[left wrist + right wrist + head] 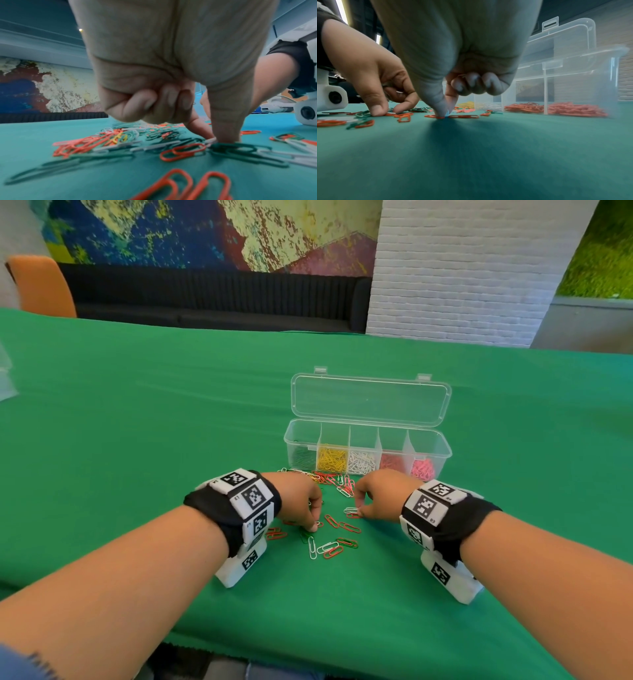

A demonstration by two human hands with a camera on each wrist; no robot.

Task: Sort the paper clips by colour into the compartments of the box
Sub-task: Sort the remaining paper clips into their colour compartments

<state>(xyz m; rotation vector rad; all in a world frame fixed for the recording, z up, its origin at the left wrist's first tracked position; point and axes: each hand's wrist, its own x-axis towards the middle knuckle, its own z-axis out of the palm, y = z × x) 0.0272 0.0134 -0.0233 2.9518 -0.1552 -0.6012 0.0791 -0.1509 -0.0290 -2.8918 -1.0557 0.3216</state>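
Note:
A clear box [432,440] stands open; its five compartments hold green, yellow, white, red and pink clips. Loose paper clips [337,544] in red, green and white lie scattered on the cloth before it. My left hand [313,525] pinches down with thumb and forefinger on a green clip [243,147] in the pile, its other fingers curled. My right hand [358,511] pinches a red clip [462,116] flat on the cloth, with a white clip [350,509] right beside it. In the right wrist view the box [573,63] stands just right of that hand [446,113].
Green cloth [171,405] covers the table, whose near edge [308,652] runs below my forearms. An orange chair [41,285] and a dark bench [212,299] stand behind the far edge. A clear plastic object [5,378] shows at the left border.

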